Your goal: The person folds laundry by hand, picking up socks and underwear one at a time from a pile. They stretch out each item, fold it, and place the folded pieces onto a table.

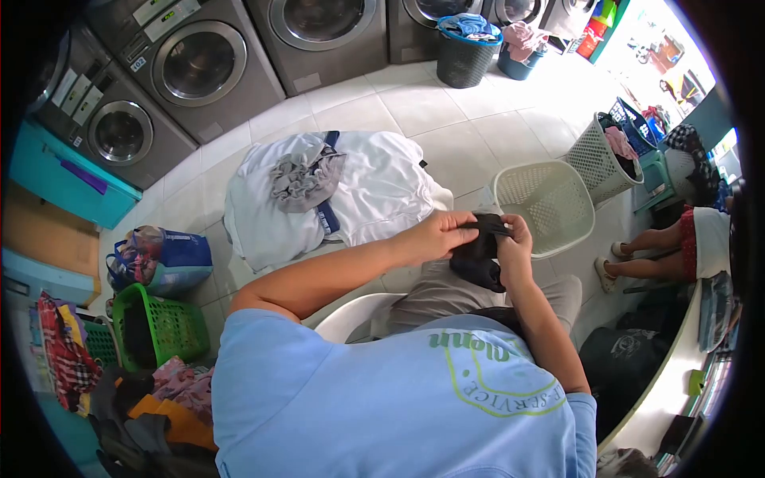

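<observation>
Over my lap I hold a small black piece of clothing [476, 259] stretched between both hands; its exact kind I cannot make out. My left hand [441, 237] pinches its upper left edge between thumb and fingers. On the other side, my right hand [515, 245] grips its upper right edge. The rest of the cloth hangs down, dark and folded. In front of me lies a pile of white garments [378, 187] with dark blue bands. A grey ruffled cloth [307, 177] rests on top of that pile.
A pale plastic basket [543, 209] stands just beyond my right hand. Farther right are another laundry basket [603, 163] and a seated person's legs [649, 248]. Left are a blue bag [169, 259] and green basket [163, 325]. Washing machines [199, 64] line the back.
</observation>
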`<state>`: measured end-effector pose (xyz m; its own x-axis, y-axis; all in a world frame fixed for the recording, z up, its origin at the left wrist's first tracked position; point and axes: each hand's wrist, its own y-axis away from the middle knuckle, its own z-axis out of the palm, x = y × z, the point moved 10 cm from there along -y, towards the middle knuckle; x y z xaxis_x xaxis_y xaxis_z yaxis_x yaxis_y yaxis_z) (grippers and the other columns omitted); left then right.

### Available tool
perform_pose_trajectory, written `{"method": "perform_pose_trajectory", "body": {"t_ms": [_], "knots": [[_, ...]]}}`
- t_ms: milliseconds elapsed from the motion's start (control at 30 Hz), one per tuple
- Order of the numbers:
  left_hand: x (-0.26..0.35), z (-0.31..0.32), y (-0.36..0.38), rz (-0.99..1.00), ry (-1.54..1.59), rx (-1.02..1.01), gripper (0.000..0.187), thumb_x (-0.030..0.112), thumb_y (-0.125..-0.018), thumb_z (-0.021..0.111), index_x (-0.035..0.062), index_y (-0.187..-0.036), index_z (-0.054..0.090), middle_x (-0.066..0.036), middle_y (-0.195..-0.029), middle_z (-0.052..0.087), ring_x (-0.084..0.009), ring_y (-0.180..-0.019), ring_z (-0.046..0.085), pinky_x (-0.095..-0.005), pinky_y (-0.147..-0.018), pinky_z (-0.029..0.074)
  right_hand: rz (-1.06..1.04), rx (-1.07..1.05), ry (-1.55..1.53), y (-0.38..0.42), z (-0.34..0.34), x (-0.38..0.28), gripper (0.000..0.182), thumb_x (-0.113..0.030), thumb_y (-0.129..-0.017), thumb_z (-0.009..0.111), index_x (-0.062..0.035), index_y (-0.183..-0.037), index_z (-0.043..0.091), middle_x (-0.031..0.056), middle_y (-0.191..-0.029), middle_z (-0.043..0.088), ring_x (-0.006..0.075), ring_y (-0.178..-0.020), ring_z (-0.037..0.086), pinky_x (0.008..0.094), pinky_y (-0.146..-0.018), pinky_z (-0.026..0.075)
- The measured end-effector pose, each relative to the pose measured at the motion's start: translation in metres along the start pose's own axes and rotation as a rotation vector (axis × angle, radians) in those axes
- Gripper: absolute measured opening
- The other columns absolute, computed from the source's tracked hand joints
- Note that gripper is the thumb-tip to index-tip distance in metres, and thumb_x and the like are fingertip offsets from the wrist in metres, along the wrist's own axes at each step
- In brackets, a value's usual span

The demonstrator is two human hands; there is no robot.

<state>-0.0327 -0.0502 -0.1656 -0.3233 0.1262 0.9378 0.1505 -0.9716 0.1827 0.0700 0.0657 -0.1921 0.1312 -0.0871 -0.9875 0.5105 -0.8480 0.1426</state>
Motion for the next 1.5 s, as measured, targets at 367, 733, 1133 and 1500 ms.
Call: {"method": "perform_pose_trajectory", "body": {"t_ms": [367, 733, 1133, 1500], "knots": [[-0.051, 0.025, -0.001, -0.303, 0.704, -0.47, 0.03, 0.033, -0.095, 0.048, 0.0076, -0.108, 0.056, -0.002, -0.086, 0.062, -0.0089, -0.064, 0.057, -0.0221, -0.048, 0.044, 0.339, -1.153, -1.281, 0.08, 0.083, -0.081, 0.043, -0.016, -0.08, 0.052, 0.0078, -0.116, 0.052, 0.0191, -0.119, 0.057, 0.0324, -0.109, 0.055, 0.0417, -0.095, 0.042], [0.03, 0.017, -0.013, -0.091, 0.534, -0.349, 0.036, 0.037, -0.095, 0.045, 0.0074, -0.112, 0.056, -0.005, -0.106, 0.062, -0.0168, -0.095, 0.061, -0.0307, -0.081, 0.05, 0.406, -0.905, -0.989, 0.066, 0.067, -0.069, 0.055, -0.034, -0.096, 0.042, 0.0008, -0.137, 0.032, 0.011, -0.133, 0.046, 0.0222, -0.123, 0.044, 0.0363, -0.105, 0.032], [0.007, -0.089, -0.051, 0.078, -0.163, 0.544, 0.027, 0.031, -0.095, 0.05, 0.0075, -0.084, 0.057, 0.006, -0.051, 0.038, -0.004, -0.038, 0.03, -0.0222, -0.035, 0.023, 0.088, 0.052, -0.264, -0.031, -0.053, -0.017, 0.027, -0.021, -0.077, 0.076, -0.0006, -0.072, 0.06, 0.0001, -0.065, 0.056, 0.0091, -0.057, 0.05, 0.0249, -0.052, 0.042], [-0.136, -0.081, -0.076, -0.472, -0.378, 0.297, 0.048, 0.047, -0.083, 0.061, 0.0035, -0.102, 0.052, -0.006, -0.088, 0.059, -0.0128, -0.074, 0.055, -0.0277, -0.053, 0.046, 0.222, -0.234, 0.946, -0.038, -0.057, 0.053, 0.046, -0.03, -0.069, 0.078, 0.0059, -0.094, 0.064, 0.0177, -0.083, 0.066, 0.027, -0.082, 0.065, 0.0358, -0.073, 0.05]]}}
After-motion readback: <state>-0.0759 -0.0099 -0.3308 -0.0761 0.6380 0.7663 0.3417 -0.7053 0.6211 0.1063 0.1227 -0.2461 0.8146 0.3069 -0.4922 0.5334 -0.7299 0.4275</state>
